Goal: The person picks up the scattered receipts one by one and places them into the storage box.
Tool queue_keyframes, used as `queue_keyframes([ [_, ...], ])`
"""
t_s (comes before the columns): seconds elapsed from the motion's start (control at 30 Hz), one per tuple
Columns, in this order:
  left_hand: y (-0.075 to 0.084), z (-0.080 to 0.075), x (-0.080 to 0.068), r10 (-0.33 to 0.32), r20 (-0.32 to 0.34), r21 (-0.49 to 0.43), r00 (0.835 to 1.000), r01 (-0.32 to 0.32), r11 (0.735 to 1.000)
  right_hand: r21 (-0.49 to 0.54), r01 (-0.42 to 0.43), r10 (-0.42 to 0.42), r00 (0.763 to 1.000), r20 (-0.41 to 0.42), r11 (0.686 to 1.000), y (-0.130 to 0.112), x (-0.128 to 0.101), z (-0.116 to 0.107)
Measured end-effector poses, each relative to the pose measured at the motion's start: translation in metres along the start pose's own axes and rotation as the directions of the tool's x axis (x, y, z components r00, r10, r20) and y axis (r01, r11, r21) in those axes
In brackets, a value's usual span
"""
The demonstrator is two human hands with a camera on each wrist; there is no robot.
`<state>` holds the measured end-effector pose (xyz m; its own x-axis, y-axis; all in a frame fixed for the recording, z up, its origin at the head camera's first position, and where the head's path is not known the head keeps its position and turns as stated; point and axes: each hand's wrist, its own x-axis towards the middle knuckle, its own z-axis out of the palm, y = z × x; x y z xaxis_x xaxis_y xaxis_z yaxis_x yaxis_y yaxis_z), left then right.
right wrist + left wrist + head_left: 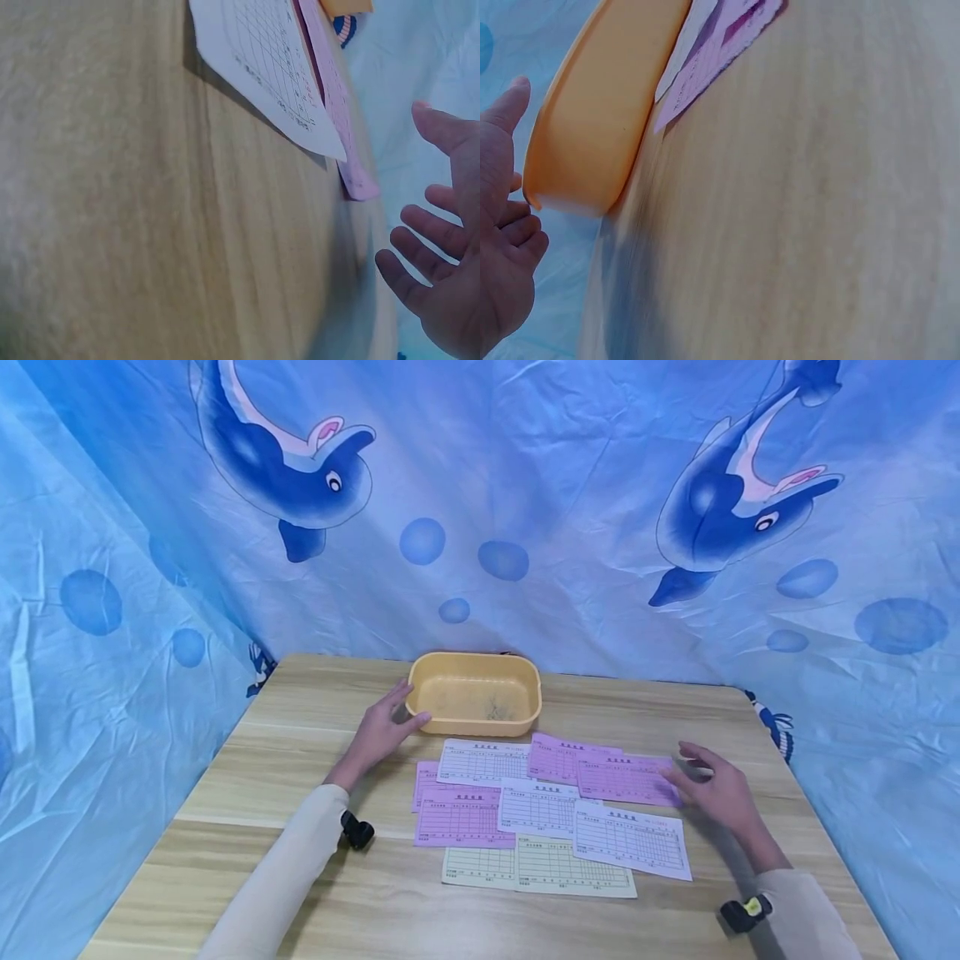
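Yellow tub (pixel 474 728) sits on the wooden table (pixel 480 927), just beside the left hand (pixel 378 732) and well apart from the right hand (pixel 716 785). It looks light, hard and a bit slippery, so its rim is likely the best part to hold. The left hand has its thumb and fingers spread at the tub's closest end; I cannot tell if they touch it. The right hand's fingers are spread too and hold nothing, with its thumb right by a pink slip (pixel 626 779). More paper slips, some green (pixel 573 866), lie between the hands, partly piled up. They look thin and floppy and could rip, so pinch an edge softly; a white slip (pixel 633 839) near the right hand has a lifted corner
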<state>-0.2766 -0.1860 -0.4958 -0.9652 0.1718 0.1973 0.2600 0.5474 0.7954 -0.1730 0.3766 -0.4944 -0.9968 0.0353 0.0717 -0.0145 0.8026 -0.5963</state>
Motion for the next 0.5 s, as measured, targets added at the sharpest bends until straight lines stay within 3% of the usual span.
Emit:
queue_keyframes([
  [0.5,-0.003,0.0,0.002,-0.007,-0.005,-0.042,1.0,0.007,0.999,0.023,-0.058,0.056,0.995,0.082,0.998,0.015,0.012,0.008],
])
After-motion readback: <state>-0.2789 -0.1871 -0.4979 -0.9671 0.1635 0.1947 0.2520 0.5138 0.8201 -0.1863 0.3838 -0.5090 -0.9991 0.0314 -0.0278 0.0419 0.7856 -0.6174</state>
